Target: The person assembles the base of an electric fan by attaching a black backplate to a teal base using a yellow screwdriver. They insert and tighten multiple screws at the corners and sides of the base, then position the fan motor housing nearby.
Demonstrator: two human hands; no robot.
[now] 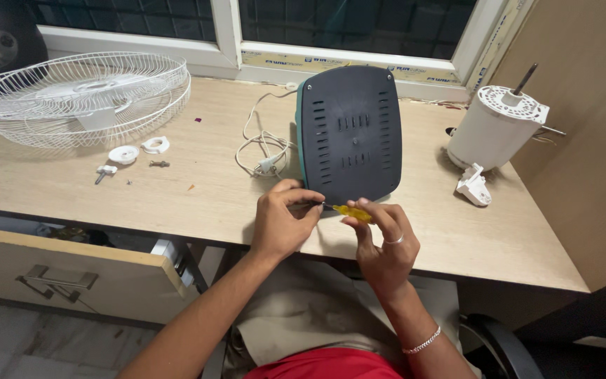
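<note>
The fan base (348, 133) sits tipped up on the desk (198, 189) in front of the window, dark underside facing the person. The right hand (385, 242) has its fingers pinched tight around a yellow screwdriver (348, 210) at the base's lower edge. The left hand (283, 219) is curled beside it, fingertips steadying the tool's shaft against the base. A coiled white cord (264, 151) lies just left of the base. Well left of it, the wire grille (82, 95) lies like a bowl with a white hub piece inside. The motor housing (494, 126) stands right of the base.
</note>
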